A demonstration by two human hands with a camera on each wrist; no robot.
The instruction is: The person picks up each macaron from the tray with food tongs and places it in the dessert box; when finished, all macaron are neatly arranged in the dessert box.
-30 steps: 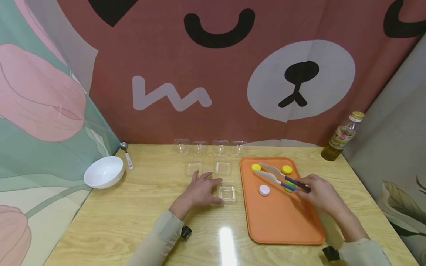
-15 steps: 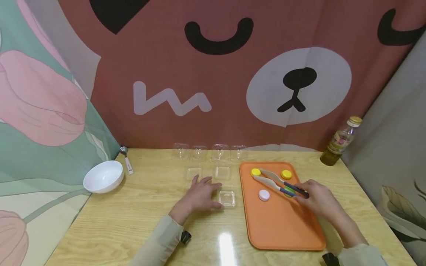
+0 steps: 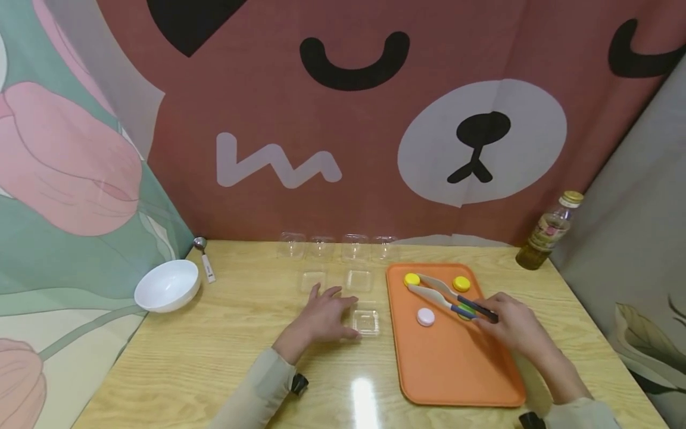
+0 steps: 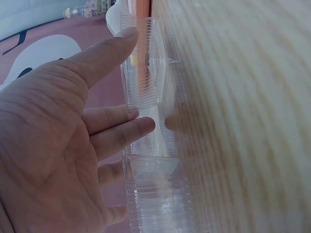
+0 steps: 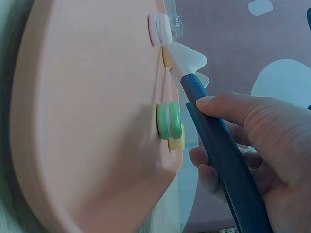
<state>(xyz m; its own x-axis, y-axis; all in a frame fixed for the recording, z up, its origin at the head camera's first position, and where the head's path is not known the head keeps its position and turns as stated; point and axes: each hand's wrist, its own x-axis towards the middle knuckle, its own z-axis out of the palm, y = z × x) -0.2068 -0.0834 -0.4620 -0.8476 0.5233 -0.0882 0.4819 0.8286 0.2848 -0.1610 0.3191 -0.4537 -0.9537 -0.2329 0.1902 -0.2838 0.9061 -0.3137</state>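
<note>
My left hand [image 3: 321, 319] lies beside a small clear plastic box [image 3: 365, 322]. Its fingers are spread and fairly straight, with the thumb touching the box's near edge and the index finger by its far side. My right hand [image 3: 511, 322] grips dark-handled tongs [image 5: 211, 141] over the orange tray [image 3: 455, 372]. The pale tong tips are apart, beside a yellow macaron [image 3: 411, 279] at the tray's far left. A green macaron [image 5: 169, 120] sits below the handles, partly hidden in the head view. On the tray also lie a pale pink macaron [image 3: 426, 317] and another yellow macaron [image 3: 461, 283].
Several clear plastic boxes [image 3: 355, 245] line the table's back edge, with two more clear boxes [image 3: 358, 279] in front. At left stand a white bowl [image 3: 168, 286] and a measuring spoon [image 3: 206, 262]. An oil bottle [image 3: 546, 235] stands at the back right by the curtain.
The head view has tipped slightly, so the scene sits lower. Both hands, the tongs and the macarons keep nearly the same places on the table.
</note>
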